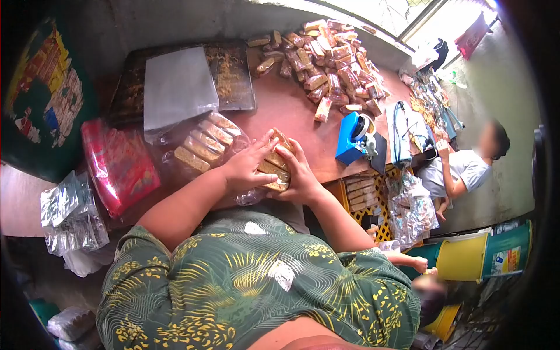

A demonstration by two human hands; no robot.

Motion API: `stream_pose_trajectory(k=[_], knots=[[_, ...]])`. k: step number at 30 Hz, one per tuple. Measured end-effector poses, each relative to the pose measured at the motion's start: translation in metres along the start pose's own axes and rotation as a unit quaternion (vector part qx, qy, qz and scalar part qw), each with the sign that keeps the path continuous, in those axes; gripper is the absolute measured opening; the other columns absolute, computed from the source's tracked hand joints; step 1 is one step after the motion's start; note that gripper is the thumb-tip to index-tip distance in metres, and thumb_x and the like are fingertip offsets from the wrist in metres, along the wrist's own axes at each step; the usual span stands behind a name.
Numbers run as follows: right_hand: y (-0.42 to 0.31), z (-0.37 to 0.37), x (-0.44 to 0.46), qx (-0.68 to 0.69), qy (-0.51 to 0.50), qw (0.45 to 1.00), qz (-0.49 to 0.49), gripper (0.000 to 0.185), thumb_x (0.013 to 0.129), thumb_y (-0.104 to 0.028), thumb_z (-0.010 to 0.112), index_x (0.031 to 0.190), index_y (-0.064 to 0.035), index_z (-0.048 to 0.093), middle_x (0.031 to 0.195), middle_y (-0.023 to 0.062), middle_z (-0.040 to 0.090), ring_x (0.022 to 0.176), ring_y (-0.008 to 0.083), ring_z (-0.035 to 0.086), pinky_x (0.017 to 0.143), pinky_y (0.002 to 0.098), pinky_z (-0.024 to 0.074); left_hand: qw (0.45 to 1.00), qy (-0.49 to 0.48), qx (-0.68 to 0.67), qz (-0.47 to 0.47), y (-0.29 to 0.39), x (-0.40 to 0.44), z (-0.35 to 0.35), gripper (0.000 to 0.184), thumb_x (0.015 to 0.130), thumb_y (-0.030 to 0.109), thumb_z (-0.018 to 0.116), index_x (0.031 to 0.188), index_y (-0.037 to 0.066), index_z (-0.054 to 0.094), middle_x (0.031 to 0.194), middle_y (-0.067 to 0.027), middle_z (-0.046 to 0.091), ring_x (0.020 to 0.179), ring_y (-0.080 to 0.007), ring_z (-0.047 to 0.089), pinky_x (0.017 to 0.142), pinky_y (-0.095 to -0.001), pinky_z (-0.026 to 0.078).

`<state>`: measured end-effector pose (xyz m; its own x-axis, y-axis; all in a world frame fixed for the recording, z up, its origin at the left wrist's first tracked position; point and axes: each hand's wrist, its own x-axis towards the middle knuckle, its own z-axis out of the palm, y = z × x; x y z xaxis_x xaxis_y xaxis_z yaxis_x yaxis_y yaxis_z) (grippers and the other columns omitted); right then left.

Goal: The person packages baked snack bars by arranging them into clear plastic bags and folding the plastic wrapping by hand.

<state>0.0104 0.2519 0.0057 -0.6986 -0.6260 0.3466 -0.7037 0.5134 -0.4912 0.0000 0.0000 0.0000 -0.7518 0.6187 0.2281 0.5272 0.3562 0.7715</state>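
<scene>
Both of my hands are closed around a stack of wrapped bread pieces (276,169) at the near edge of the reddish table (280,119). My left hand (251,163) presses on its left side, and my right hand (298,172) grips its right side with the fingers over the top. Just left of my left hand, a row of bread pieces in clear plastic (204,143) lies on the table. A white sheet or pack (178,87) rests on a dark tray (238,76) behind that row.
Wrapped breads (335,64) are heaped at the back. A blue tape dispenser (350,140) stands right, near a yellow crate (382,204). Red plastic packaging (116,169) lies left, beside a green drum (44,99). A person in a light shirt (466,172) is at right, another person (429,291) lower right.
</scene>
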Motion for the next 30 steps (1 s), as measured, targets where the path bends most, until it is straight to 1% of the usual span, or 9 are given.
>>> stream_pose_trajectory(k=[5, 6, 9, 11, 14, 20, 24, 27, 30], knots=[[-0.003, 0.015, 0.013, -0.019, 0.058, 0.997, 0.041, 0.121, 0.055, -0.042, 0.102, 0.157, -0.0161, 0.042, 0.158, 0.0286, 0.035, 0.148, 0.0504, 0.035, 0.119, 0.0591, 0.0371, 0.996, 0.028, 0.053, -0.06, 0.012, 0.005, -0.008, 0.099, 0.091, 0.043, 0.075, 0.166, 0.001, 0.027, 0.175, -0.0252, 0.013, 0.159, -0.0418, 0.025, 0.128, -0.0467, 0.025], [-0.007, 0.009, 0.014, -0.03, 0.062, 0.997, 0.043, 0.117, 0.055, -0.043, 0.101, 0.154, -0.0138, 0.045, 0.156, 0.0283, 0.037, 0.147, 0.0508, 0.037, 0.117, 0.0578, 0.0387, 0.992, 0.062, 0.1, -0.053, 0.017, 0.004, -0.002, 0.094, 0.09, 0.043, 0.077, 0.163, 0.002, 0.035, 0.173, -0.0248, 0.019, 0.154, -0.0438, 0.035, 0.125, -0.0489, 0.032], [0.002, 0.005, 0.004, -0.026, 0.055, 0.998, 0.03, 0.111, 0.057, -0.042, 0.1, 0.151, -0.0111, 0.05, 0.154, 0.0286, 0.04, 0.146, 0.0499, 0.037, 0.117, 0.0559, 0.0393, 0.978, 0.084, 0.189, -0.017, 0.075, -0.023, 0.0, 0.09, 0.088, 0.044, 0.079, 0.159, 0.004, 0.041, 0.17, -0.0231, 0.028, 0.148, -0.0438, 0.043, 0.121, -0.0487, 0.036], [-0.01, 0.0, 0.001, -0.029, 0.076, 0.995, 0.06, 0.106, 0.057, -0.038, 0.1, 0.147, -0.0061, 0.054, 0.151, 0.0301, 0.042, 0.144, 0.0466, 0.04, 0.118, 0.0524, 0.0393, 0.956, 0.118, 0.269, -0.012, 0.091, -0.046, 0.017, 0.084, 0.088, 0.042, 0.079, 0.156, 0.008, 0.043, 0.152, -0.0207, 0.047, 0.132, -0.0417, 0.055, 0.112, -0.0506, 0.044], [-0.012, -0.009, -0.005, -0.014, 0.091, 0.99, 0.108, 0.104, 0.059, -0.031, 0.1, 0.146, 0.0012, 0.053, 0.15, 0.0252, 0.039, 0.143, 0.0393, 0.043, 0.12, 0.0451, 0.0397, 0.962, 0.126, 0.237, -0.046, 0.072, -0.071, 0.029, 0.06, 0.091, 0.036, 0.077, 0.139, 0.006, 0.058, 0.13, -0.0182, 0.06, 0.117, -0.0371, 0.063, 0.101, -0.0462, 0.051], [0.025, -0.023, -0.03, 0.192, 0.141, 0.956, 0.169, 0.099, 0.066, -0.026, 0.094, 0.15, -0.0003, 0.049, 0.149, 0.0196, 0.038, 0.143, 0.0305, 0.043, 0.121, 0.0414, 0.0386, 0.976, 0.162, 0.14, -0.028, 0.113, -0.088, 0.006, 0.047, 0.09, 0.038, 0.079, 0.12, 0.004, 0.067, 0.11, -0.0151, 0.067, 0.103, -0.0336, 0.068, 0.092, -0.0445, 0.055], [-0.005, -0.043, -0.031, 0.458, 0.164, 0.85, 0.204, 0.101, 0.072, -0.017, 0.091, 0.154, 0.0026, 0.036, 0.143, 0.0155, 0.056, 0.131, 0.0287, 0.059, 0.115, 0.0398, 0.0468, 0.955, 0.069, 0.268, -0.106, 0.104, -0.084, 0.022, 0.048, 0.091, 0.04, 0.077, 0.12, 0.004, 0.066, 0.114, -0.0168, 0.067, 0.101, -0.0342, 0.068, 0.09, -0.0457, 0.054], [-0.043, -0.065, -0.042, 0.525, 0.159, 0.815, 0.186, 0.102, 0.071, -0.019, 0.094, 0.153, 0.002, 0.037, 0.144, 0.0164, 0.056, 0.133, 0.0289, 0.058, 0.113, 0.043, 0.0491, 0.97, -0.002, 0.206, -0.132, 0.084, -0.085, 0.013, 0.049, 0.091, 0.039, 0.076, 0.122, 0.003, 0.062, 0.117, -0.0184, 0.066, 0.104, -0.0361, 0.067, 0.09, -0.0464, 0.054], [-0.069, -0.079, -0.054, 0.526, 0.097, 0.829, 0.166, 0.113, 0.067, -0.035, 0.097, 0.156, 0.0026, 0.038, 0.153, 0.0115, 0.042, 0.138, 0.0276, 0.055, 0.114, 0.0432, 0.0487, 0.977, 0.038, 0.181, -0.109, 0.114, -0.091, -0.002, 0.041, 0.091, 0.035, 0.075, 0.115, 0.004, 0.062, 0.11, -0.0177, 0.067, 0.102, -0.0369, 0.067, 0.088, -0.0471, 0.053]])
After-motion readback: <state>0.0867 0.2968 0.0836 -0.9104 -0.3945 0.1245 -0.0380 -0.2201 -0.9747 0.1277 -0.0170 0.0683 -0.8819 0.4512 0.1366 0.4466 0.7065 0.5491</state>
